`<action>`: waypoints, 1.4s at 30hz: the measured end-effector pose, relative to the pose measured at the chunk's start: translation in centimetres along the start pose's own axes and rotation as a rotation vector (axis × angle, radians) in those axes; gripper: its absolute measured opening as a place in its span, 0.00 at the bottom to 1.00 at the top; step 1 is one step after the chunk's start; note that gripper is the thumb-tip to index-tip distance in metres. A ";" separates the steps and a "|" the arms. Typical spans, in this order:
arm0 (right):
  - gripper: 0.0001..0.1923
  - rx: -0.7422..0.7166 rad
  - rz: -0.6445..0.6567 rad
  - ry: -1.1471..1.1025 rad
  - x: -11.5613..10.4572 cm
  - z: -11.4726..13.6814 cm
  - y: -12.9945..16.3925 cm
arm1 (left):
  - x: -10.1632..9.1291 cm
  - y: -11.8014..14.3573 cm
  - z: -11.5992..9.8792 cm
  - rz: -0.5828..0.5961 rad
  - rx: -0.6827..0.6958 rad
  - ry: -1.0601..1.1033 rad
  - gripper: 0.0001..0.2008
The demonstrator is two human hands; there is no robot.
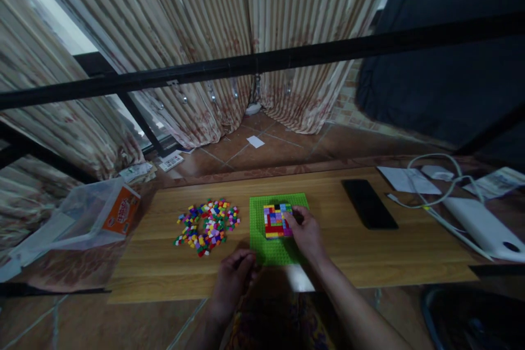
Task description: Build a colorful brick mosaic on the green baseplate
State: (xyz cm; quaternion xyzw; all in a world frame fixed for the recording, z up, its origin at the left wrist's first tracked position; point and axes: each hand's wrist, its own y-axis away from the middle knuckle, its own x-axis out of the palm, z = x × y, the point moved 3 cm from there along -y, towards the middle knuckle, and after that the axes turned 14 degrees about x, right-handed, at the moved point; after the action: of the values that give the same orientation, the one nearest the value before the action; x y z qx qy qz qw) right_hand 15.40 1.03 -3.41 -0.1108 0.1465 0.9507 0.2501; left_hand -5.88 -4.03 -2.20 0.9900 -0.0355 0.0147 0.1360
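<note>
One green baseplate (279, 229), one phone (369, 203), two hands.

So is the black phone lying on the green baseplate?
No, the black phone lies on the bare wooden table, to the right of the green baseplate.

A black phone (369, 203) lay face down on the wooden tabletop (410, 240), right of centre. At the far right rested a white power bank (484, 227), with a white cable (435, 186) looping above it and a sheet of paper (408, 180) just beside. A clear plastic bag with an orange label (88, 216) sat at the left edge. Striped curtains (205, 38) filled the upper frame, crossed by 1 black bar (262, 63). A paper scrap (255, 141) lay on the tiled floor.
</note>
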 end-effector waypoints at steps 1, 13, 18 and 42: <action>0.22 0.001 0.027 -0.025 -0.2 0.1 0.0 | 0.3 0.1 -0.2 0.005 0.007 0.032 0.22; 0.14 -0.230 0.282 -0.015 -3.7 1.4 6.9 | 4.9 -0.9 -1.9 0.092 -0.016 0.310 0.21; 0.12 -0.309 0.386 -0.021 -3.5 2.5 7.7 | 6.2 -0.8 -2.1 0.152 -0.040 0.374 0.19; 0.11 0.068 0.256 -0.291 -3.7 -0.3 3.7 | 6.4 -1.2 -2.1 0.229 0.221 -0.120 0.21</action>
State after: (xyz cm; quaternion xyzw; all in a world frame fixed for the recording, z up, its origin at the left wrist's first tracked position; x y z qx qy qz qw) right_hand 16.73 -3.75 -1.78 0.0557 0.1537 0.9752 0.1492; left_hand 0.52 -2.72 -0.23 0.9875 -0.1543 -0.0254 0.0215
